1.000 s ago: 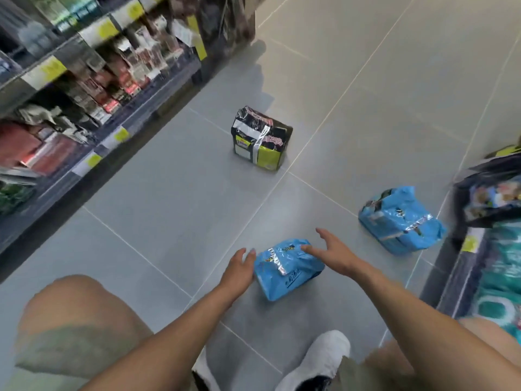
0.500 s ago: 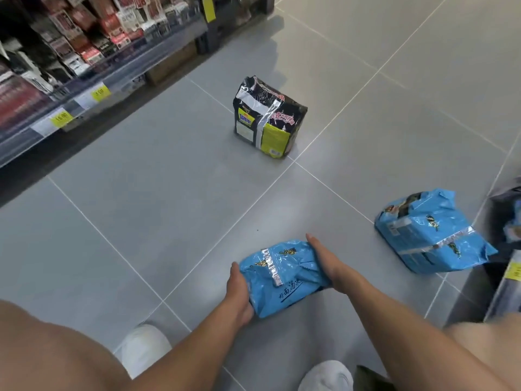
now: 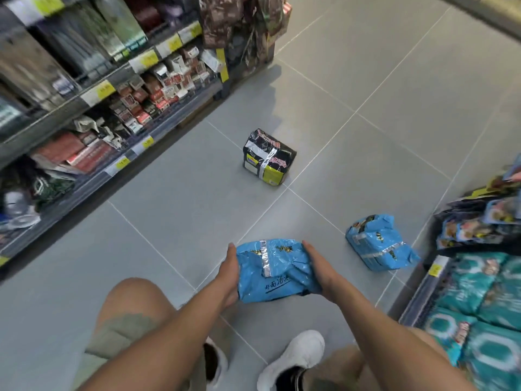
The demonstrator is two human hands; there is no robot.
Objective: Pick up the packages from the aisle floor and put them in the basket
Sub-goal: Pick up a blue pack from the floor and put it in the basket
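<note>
**Blue pack held at both ends, low over the aisle floor**

The near blue package (image 3: 275,270) was low over the grey floor (image 3: 169,221), just in front of the person's knees. It could not be told if it touched the tiles. Its long axis ran from 9 o'clock to 3 o'clock, and the gathered, crumpled end pointed to 3 o'clock. The wrapping was shiny light-blue film with many wrinkles. A silver band crossed it from 12 to 6 o'clock, and dark characters stood along the near edge.

The left hand (image 3: 229,273) grasped the 9 o'clock end and the right hand (image 3: 318,270) grasped the 3 o'clock end. The fingers went round the pack and were partly hidden under it.

From this pack, a black and yellow package (image 3: 267,158) stood at 12 o'clock, well apart. A second blue package (image 3: 377,242) lay at 2 o'clock, near the right shelf (image 3: 423,292).
</note>
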